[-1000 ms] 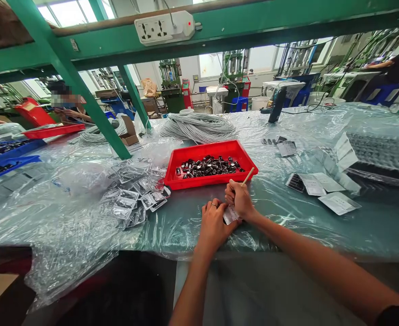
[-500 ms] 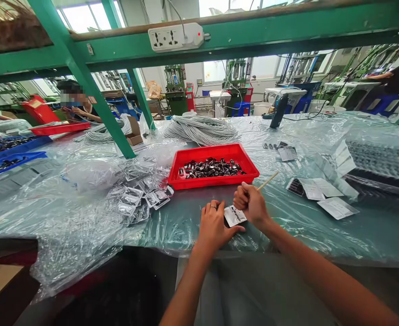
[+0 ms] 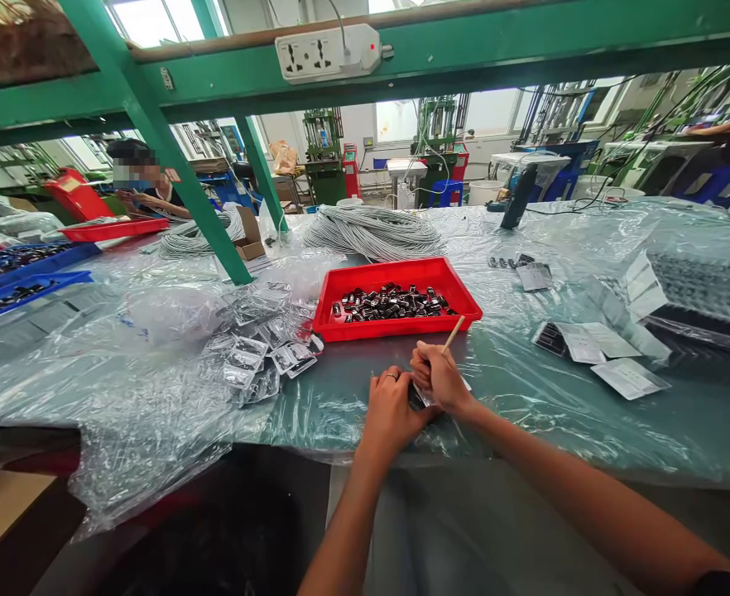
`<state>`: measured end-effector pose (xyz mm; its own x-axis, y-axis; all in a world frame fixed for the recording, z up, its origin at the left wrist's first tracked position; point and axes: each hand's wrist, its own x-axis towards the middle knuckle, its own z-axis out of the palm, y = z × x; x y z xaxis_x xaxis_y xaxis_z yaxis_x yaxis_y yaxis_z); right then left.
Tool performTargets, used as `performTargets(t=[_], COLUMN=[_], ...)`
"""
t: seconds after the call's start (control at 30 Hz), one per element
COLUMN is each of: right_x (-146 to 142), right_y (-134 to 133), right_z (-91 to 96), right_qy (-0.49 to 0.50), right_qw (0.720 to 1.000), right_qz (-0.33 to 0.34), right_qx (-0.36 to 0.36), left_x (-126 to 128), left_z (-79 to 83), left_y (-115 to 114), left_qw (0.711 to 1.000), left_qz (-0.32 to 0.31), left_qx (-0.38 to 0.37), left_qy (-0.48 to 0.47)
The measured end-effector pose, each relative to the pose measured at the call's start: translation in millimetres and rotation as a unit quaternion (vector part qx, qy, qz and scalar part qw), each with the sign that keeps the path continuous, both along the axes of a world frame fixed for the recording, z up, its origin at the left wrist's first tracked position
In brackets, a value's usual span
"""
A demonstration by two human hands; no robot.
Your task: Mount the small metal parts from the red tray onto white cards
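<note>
A thin pale stick point(image 3: 454, 331) sticks up from my right hand point(image 3: 440, 377), whose fingers are wrapped round it. Below that fist lies a small silvery packet point(image 3: 425, 399), mostly covered by the hand. My left hand point(image 3: 395, 407) rests on the table at the packet's left edge, fingers stretched and thumb apart on the near side. Something dark shows between the left fingers and the packet; its kind is hidden. Just beyond both hands stands a red tray point(image 3: 396, 331) with many small black shiny pieces point(image 3: 396, 303).
Clear flat packets point(image 3: 247, 360) are heaped at left beside plastic bags point(image 3: 170, 314). Printed packets point(image 3: 629, 377) and a wrapped block of dark parts point(image 3: 713, 290) lie at right. Behind the tray is coiled grey cable point(image 3: 374, 232). A green frame point(image 3: 184, 190) crosses overhead. Another person sits far left.
My right hand has moved left and down over the packet, covering most of it, and the stick stands more upright. My left hand stays in place, its thumb closer to the right hand.
</note>
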<state>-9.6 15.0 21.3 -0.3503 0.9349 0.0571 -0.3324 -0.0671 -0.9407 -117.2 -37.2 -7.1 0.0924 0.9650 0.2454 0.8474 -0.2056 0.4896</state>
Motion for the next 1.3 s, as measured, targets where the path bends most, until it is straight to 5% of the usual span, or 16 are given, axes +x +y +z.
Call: performTargets(t=[0.1,0.23,0.33,0.43,0.53,0.63,0.7,0.8,0.93,1.1,1.3], right_x=[15.6,47.4,90.3,140.2,169.3,157.8,129.8,76.2,17.3,-21.8,-33.1], right_y=[-8.8,-2.4,9.4,18.1,21.7,22.6,26.3,45.5,94.8,145.3,159.0], right_z=[6.4,24.9,30.5,15.6,-4.1,-2.5,13.3,43.6,63.4,54.3,37.2], right_qy=[-0.007,-0.001,-0.169,-0.405,-0.526,-0.542,-0.515,-0.457,-0.45,-0.375,-0.275], right_qw=[0.997,0.998,0.985,0.901,0.797,0.726,0.704,0.703,0.723,0.772,0.859], right_qz=[0.07,0.038,0.021,0.009,-0.018,-0.093,-0.13,-0.13,-0.13,-0.183,-0.157], right_qx=[-0.038,-0.046,0.004,0.156,0.296,0.413,0.471,0.529,0.508,0.479,0.403], left_x=[0.6,-0.9,-7.4,-15.1,-19.0,-19.5,-19.2,-19.1,-22.3,-34.0,-46.5], left_z=[2.0,5.5,7.6,8.6,11.1,18.7,26.9,42.6,64.8,78.1,60.5], left_y=[-1.0,-0.9,-1.8,-2.0,4.5,23.3,42.7,78.7,127.5,169.3,180.3], left_qw=[1.0,0.999,0.99,0.949,0.869,0.806,0.784,0.764,0.753,0.75,0.762], left_qz=[-0.009,0.004,0.0,-0.016,-0.005,0.025,0.038,0.039,-0.002,-0.009,-0.043], left_qx=[0.001,-0.016,-0.04,-0.075,-0.073,-0.045,-0.024,0.003,0.033,0.074,0.063], left_qy=[-0.013,-0.038,-0.133,-0.307,-0.49,-0.59,-0.619,-0.644,-0.657,-0.657,-0.643])
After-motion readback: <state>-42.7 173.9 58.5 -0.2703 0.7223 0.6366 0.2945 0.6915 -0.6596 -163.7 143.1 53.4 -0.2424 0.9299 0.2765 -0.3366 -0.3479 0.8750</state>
